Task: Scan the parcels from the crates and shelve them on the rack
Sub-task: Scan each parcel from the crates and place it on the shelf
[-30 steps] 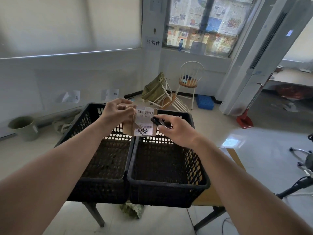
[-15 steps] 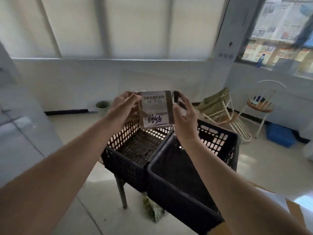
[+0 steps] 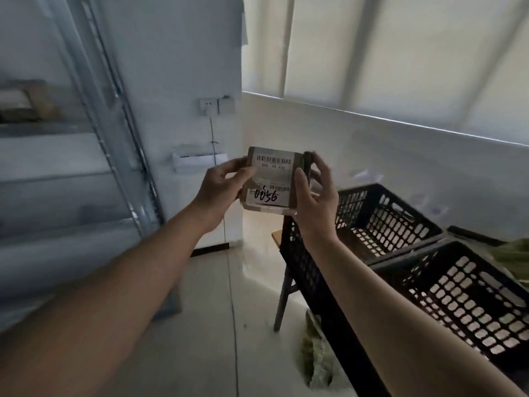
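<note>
A small brown parcel (image 3: 272,179) with a white barcode label and handwritten digits is held up at chest height between both hands. My left hand (image 3: 221,190) grips its left edge. My right hand (image 3: 316,193) grips its right edge and also pinches a slim black pen-like object (image 3: 308,167) against that side. Two black perforated crates (image 3: 400,233) stand side by side on a table at the right; what shows of their insides looks empty. The grey metal rack (image 3: 94,118) rises at the left, blurred, with brownish boxes (image 3: 25,101) on an upper shelf.
A wall socket (image 3: 216,106) with a hanging cable and a white wall-mounted tray (image 3: 197,160) are behind the parcel. Green bags (image 3: 316,356) lie on the floor under the table, and more green material (image 3: 512,256) sits at the right edge. Covered windows fill the far wall.
The view has swung left from the crates toward the rack. The parcel stays held in both hands; the crates have slid to the right side of the view.
</note>
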The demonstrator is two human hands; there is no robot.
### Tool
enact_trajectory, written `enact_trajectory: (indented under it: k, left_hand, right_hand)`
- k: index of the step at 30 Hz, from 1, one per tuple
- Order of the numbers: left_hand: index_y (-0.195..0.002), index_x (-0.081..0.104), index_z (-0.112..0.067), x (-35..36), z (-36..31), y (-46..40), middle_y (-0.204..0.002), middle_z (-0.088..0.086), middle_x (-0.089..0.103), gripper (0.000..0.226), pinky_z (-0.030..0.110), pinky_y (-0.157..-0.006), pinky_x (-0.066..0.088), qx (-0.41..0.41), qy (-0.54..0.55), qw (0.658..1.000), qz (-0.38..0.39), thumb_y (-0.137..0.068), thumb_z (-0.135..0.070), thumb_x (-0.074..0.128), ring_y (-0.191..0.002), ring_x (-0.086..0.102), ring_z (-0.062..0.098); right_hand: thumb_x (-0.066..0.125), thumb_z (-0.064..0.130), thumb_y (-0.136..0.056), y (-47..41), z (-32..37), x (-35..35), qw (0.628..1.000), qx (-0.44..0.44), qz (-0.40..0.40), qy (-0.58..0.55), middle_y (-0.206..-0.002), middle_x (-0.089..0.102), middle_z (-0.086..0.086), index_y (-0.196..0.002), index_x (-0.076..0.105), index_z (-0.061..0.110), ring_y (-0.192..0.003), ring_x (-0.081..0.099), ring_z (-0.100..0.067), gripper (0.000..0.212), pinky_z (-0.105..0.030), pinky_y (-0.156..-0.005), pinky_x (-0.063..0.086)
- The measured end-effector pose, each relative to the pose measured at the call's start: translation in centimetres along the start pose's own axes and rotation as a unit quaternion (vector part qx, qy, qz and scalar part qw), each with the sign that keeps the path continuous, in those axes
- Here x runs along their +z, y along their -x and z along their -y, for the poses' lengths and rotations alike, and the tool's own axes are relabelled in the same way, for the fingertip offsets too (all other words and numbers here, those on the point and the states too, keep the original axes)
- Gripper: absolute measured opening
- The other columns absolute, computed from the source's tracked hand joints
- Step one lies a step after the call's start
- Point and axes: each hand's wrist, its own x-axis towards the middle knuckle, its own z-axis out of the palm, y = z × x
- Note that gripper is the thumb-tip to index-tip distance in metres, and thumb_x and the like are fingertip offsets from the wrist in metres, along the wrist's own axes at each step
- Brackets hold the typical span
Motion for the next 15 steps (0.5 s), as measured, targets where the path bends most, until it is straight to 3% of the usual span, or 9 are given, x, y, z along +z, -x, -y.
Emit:
enact_trajectory:
  k: [3, 5, 9, 12, 15]
  left_hand:
    - [-0.106, 0.075, -0.058, -5.0, -1.2, 2.7, -0.110, -0.011, 0.079, 0.031, 0.028, -0.078, 0.064, 0.030, -0.060, 0.997, -0.036, -0.098, -0.029, 0.070, -0.100, 0.077, 0.013]
    - [-0.113, 0.069, -0.061, -8.4, -1.7, 4.2, -0.113, -0.010, 0.078, 0.039, 0.025, -0.078, 0.063, 0.035, -0.069, 0.995, -0.058, -0.097, -0.026, 0.072, -0.103, 0.076, 0.013]
    - [-0.147, 0.052, -0.046, -15.5, -1.7, 7.1, -0.124, -0.001, 0.072, 0.060, 0.030, -0.082, 0.063, 0.052, -0.102, 0.988, -0.099, -0.099, -0.016, 0.071, -0.108, 0.075, 0.013]
    - [-0.152, 0.048, -0.043, -21.4, -1.9, 9.5, -0.136, 0.003, 0.067, 0.065, 0.041, -0.087, 0.065, 0.069, -0.142, 0.980, -0.124, -0.099, -0.015, 0.071, -0.121, 0.068, 0.018]
    - [-0.152, 0.050, -0.041, -27.6, -2.3, 11.8, -0.140, 0.000, 0.065, 0.064, 0.044, -0.090, 0.064, 0.079, -0.175, 0.970, -0.148, -0.098, -0.016, 0.072, -0.125, 0.064, 0.009]
  right_hand:
    - [0.064, 0.022, -0.107, 1.8, 0.3, 4.6, 0.999, 0.004, 0.031, -0.006, -0.135, 0.058, -0.005, -0.154, 0.052, 0.025, -0.116, 0.070, -0.026, 0.049, -0.049, -0.083, 0.067]
    - [0.064, 0.024, -0.107, 3.1, 0.3, 7.7, 0.999, 0.009, 0.053, -0.005, -0.135, 0.059, -0.002, -0.154, 0.053, 0.028, -0.113, 0.071, -0.023, 0.048, -0.048, -0.084, 0.067]
    - [0.065, 0.025, -0.107, 6.4, 0.0, 14.3, 0.995, 0.009, 0.100, -0.009, -0.138, 0.060, -0.006, -0.151, 0.055, 0.032, -0.099, 0.075, -0.022, 0.045, -0.045, -0.076, 0.068]
    - [0.065, 0.026, -0.106, 9.5, -0.3, 19.9, 0.991, 0.018, 0.134, -0.021, -0.138, 0.057, -0.004, -0.146, 0.056, 0.037, -0.098, 0.075, -0.026, 0.042, -0.050, -0.074, 0.068]
    - [0.066, 0.025, -0.106, 13.0, -0.4, 25.7, 0.988, 0.026, 0.146, -0.029, -0.139, 0.057, -0.004, -0.145, 0.057, 0.036, -0.095, 0.076, -0.017, 0.041, -0.049, -0.073, 0.068]
